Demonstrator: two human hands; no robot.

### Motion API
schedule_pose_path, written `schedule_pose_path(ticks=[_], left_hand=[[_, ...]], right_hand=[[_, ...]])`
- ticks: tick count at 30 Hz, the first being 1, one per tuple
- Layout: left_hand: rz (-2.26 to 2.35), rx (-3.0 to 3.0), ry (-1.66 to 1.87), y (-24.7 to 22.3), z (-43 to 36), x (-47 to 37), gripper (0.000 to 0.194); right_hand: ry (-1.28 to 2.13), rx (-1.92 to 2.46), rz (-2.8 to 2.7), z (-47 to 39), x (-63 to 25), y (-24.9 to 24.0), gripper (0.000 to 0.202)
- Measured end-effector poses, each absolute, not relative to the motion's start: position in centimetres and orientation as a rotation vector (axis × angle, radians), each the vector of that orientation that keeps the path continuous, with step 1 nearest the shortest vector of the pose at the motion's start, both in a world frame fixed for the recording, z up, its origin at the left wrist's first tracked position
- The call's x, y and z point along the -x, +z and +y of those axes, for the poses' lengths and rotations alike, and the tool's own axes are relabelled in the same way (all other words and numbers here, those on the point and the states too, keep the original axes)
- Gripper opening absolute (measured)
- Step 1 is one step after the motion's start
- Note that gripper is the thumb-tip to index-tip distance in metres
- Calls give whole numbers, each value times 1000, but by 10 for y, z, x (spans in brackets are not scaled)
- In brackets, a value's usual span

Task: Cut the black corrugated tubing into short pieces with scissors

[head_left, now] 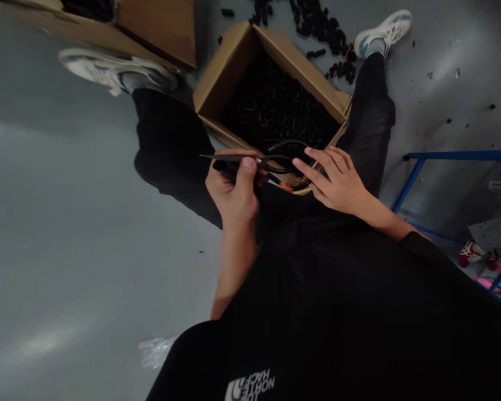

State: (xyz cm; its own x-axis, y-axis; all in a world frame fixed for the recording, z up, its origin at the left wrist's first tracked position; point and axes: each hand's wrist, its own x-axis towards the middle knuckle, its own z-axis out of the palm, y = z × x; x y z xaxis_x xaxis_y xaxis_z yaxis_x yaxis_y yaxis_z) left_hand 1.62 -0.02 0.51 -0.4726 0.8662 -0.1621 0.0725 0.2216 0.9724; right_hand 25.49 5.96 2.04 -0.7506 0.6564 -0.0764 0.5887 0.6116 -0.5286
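Gripping the scissors [260, 161] near their pivot, the left hand [236, 192] is holding them over the near edge of a cardboard box [221, 81] of small black parts [279, 106], while the right hand [338, 181], fingers loosely spread, is meeting the handle loops [286, 141].

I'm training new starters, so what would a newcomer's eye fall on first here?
Probably the dark pointed scissors with looped handles, held in the left hand at the centre, the right hand spread by the handles. Just beyond sits an open brown cardboard box holding many small black elongated pieces; scattered black pieces lie past it on the grey floor.
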Motion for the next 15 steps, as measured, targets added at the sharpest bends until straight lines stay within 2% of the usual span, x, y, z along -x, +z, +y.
schedule_pose_path(ticks=[5,10,15], left_hand=[[1705,-1001,1299,10,-4,-32,31],[1647,-1210,1373,-6,-6,-44,39],[1563,-1231,1380,-11,-5,-47,36]], right_hand=[[840,1118,-2609,62,-247,10,53],[919,1040,-2430,65,-245,-8,42],[1045,1089,-2269,60,-249,-16,35]])
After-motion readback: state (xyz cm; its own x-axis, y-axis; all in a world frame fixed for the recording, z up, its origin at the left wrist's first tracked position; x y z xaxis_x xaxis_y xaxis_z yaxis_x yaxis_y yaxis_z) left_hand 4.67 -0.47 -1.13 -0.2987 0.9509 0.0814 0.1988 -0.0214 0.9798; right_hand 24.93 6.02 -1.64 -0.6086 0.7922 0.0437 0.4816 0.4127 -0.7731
